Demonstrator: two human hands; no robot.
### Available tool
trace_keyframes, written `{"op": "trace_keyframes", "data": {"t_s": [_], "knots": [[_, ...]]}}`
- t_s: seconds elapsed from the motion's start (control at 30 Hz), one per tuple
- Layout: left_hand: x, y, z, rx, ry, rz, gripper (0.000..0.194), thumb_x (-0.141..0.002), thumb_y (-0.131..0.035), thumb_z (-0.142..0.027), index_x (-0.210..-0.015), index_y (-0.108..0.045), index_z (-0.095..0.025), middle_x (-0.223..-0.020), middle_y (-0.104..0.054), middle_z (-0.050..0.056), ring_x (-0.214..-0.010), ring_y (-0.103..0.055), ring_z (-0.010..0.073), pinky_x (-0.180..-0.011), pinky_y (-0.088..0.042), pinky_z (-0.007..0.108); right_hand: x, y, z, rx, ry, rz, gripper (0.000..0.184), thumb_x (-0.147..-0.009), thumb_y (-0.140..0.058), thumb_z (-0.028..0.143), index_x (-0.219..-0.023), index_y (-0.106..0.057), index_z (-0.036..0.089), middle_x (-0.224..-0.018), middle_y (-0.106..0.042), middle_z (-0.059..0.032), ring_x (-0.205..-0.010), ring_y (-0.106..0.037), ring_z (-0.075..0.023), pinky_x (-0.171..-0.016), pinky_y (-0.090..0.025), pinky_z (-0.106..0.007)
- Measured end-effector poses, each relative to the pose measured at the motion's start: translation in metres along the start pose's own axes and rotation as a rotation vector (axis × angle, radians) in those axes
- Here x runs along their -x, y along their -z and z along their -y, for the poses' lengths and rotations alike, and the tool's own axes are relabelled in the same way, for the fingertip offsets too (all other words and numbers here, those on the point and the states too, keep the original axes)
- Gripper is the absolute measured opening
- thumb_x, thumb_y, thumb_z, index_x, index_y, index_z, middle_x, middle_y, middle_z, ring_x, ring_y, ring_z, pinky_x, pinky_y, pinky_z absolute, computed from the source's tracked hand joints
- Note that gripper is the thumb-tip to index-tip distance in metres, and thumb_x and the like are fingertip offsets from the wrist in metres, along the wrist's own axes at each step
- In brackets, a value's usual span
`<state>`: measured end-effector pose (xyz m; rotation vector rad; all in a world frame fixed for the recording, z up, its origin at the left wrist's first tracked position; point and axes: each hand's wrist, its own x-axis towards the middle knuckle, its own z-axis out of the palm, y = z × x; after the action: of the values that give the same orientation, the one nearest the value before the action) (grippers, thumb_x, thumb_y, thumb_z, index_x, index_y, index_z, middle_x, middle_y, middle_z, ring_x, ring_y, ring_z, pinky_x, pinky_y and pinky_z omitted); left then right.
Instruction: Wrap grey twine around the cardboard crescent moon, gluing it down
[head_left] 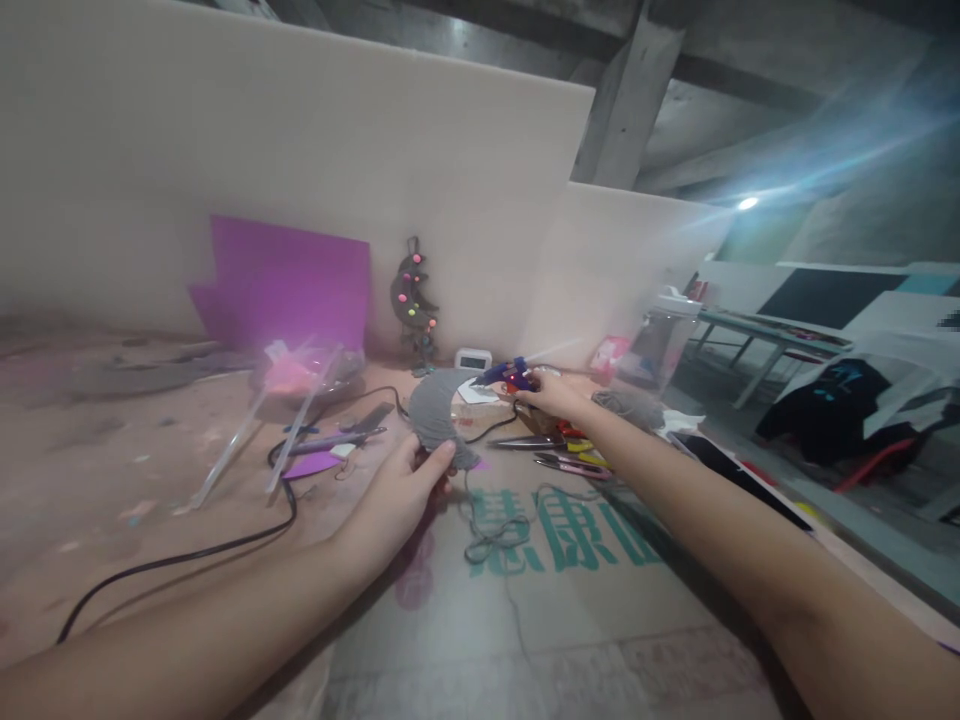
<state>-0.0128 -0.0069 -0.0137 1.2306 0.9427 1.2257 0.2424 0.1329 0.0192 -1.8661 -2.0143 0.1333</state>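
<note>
A grey yarn-wrapped crescent moon (431,405) is pinched near its lower tip by my left hand (424,470), thumb on top and fingers underneath. Farther right, my right hand (551,393) is closed around a blue glue gun (506,373) with a clear glue stick out of its back. The gun's nozzle points left, over a small white piece (476,392) beside the crescent. From the crescent's lower end a loose grey yarn strand (491,540) trails over the cardboard (420,650) with green printed characters.
Scissors (529,442) and pink-handled snips (574,465) lie below my right hand. Against the wall stand a purple sheet (292,285) and a decorated moon hanging (412,295). A black cord (187,553), glue sticks (304,420) and a small digital clock (473,359) are also around. A plastic jar (660,340) stands right.
</note>
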Motion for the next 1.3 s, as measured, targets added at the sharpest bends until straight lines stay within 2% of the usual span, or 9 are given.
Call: {"op": "trace_keyframes", "data": {"t_s": [0.07, 0.27, 0.47, 0.6, 0.73, 0.9, 1.0, 1.17, 1.3], "knots": [[0.0, 0.0, -0.001, 0.001, -0.017, 0.011, 0.035, -0.077, -0.068, -0.048, -0.085, -0.055, -0.016, -0.065, -0.053, -0.004, -0.054, -0.046, 0.0095, -0.05, -0.036, 0.021, -0.005, -0.006, 0.004, -0.017, -0.015, 0.017, 0.048, -0.083, -0.068, 0.045, -0.116, -0.063, 0.011, -0.108, -0.071, -0.0133, -0.097, -0.067, -0.0255, -0.08, -0.05, -0.031], [-0.002, 0.0, 0.002, -0.038, -0.024, 0.011, 0.032, -0.079, -0.065, -0.046, -0.085, -0.055, -0.016, -0.064, -0.054, -0.004, -0.053, -0.047, 0.0096, -0.049, -0.037, 0.021, -0.017, -0.021, 0.015, -0.065, -0.104, -0.007, 0.033, -0.094, -0.059, 0.035, -0.121, -0.059, 0.016, -0.12, -0.061, -0.0084, -0.103, -0.063, -0.0218, -0.087, -0.054, -0.042], [-0.004, 0.001, 0.006, -0.039, -0.035, 0.021, 0.035, -0.076, -0.066, -0.049, -0.083, -0.054, -0.017, -0.061, -0.054, -0.004, -0.051, -0.047, 0.0093, -0.047, -0.036, 0.02, -0.016, -0.024, 0.016, -0.188, -0.14, -0.017, 0.032, -0.094, -0.059, 0.035, -0.119, -0.059, 0.015, -0.117, -0.062, -0.0081, -0.099, -0.064, -0.0206, -0.084, -0.055, -0.04], [-0.003, 0.001, 0.004, -0.028, -0.018, 0.005, 0.037, -0.076, -0.066, -0.05, -0.086, -0.055, -0.016, -0.063, -0.054, -0.005, -0.051, -0.047, 0.0084, -0.046, -0.036, 0.019, -0.004, -0.01, 0.021, -0.306, -0.081, -0.069, 0.022, -0.093, -0.058, 0.031, -0.103, -0.065, 0.012, -0.097, -0.07, -0.0079, -0.081, -0.067, -0.0171, -0.074, -0.056, -0.032], [-0.003, 0.001, 0.007, -0.014, -0.009, 0.011, 0.037, -0.076, -0.066, -0.051, -0.083, -0.051, -0.018, -0.061, -0.052, -0.006, -0.049, -0.049, 0.0082, -0.043, -0.036, 0.018, 0.029, 0.014, 0.028, -0.403, 0.02, -0.146, 0.021, -0.093, -0.053, 0.027, -0.096, -0.068, 0.013, -0.093, -0.075, -0.0104, -0.073, -0.069, -0.0173, -0.07, -0.055, -0.027], [-0.007, 0.002, 0.014, 0.065, 0.019, 0.042, 0.035, -0.077, -0.068, -0.046, -0.086, -0.049, -0.018, -0.062, -0.055, -0.005, -0.048, -0.049, 0.0078, -0.043, -0.038, 0.018, 0.091, 0.035, 0.027, -0.507, 0.224, -0.193, 0.023, -0.088, -0.058, 0.037, -0.097, -0.07, 0.019, -0.103, -0.075, -0.0081, -0.095, -0.07, -0.0225, -0.089, -0.053, -0.035], [-0.008, 0.002, 0.014, 0.089, 0.01, 0.04, 0.028, -0.08, -0.066, -0.039, -0.087, -0.049, -0.018, -0.065, -0.057, -0.004, -0.049, -0.051, 0.0075, -0.045, -0.039, 0.018, 0.127, 0.033, 0.021, -0.513, 0.28, -0.196, 0.027, -0.086, -0.061, 0.045, -0.092, -0.071, 0.021, -0.098, -0.075, -0.007, -0.097, -0.069, -0.0253, -0.092, -0.052, -0.041], [-0.005, 0.003, 0.008, 0.021, 0.034, 0.029, 0.021, -0.083, -0.062, -0.035, -0.084, -0.049, -0.018, -0.065, -0.057, -0.004, -0.05, -0.052, 0.0079, -0.046, -0.04, 0.018, 0.173, 0.02, 0.018, -0.347, 0.067, -0.097, 0.036, -0.085, -0.055, 0.056, -0.088, -0.07, 0.023, -0.087, -0.074, -0.0065, -0.086, -0.069, -0.0284, -0.08, -0.055, -0.043], [-0.004, 0.004, 0.003, -0.04, 0.019, 0.027, 0.02, -0.085, -0.06, -0.035, -0.084, -0.051, -0.018, -0.067, -0.058, -0.003, -0.053, -0.053, 0.008, -0.049, -0.041, 0.019, 0.184, 0.018, 0.029, -0.406, 0.228, -0.034, 0.032, -0.086, -0.054, 0.053, -0.084, -0.066, 0.024, -0.085, -0.072, -0.0063, -0.082, -0.069, -0.0269, -0.075, -0.057, -0.04]]}}
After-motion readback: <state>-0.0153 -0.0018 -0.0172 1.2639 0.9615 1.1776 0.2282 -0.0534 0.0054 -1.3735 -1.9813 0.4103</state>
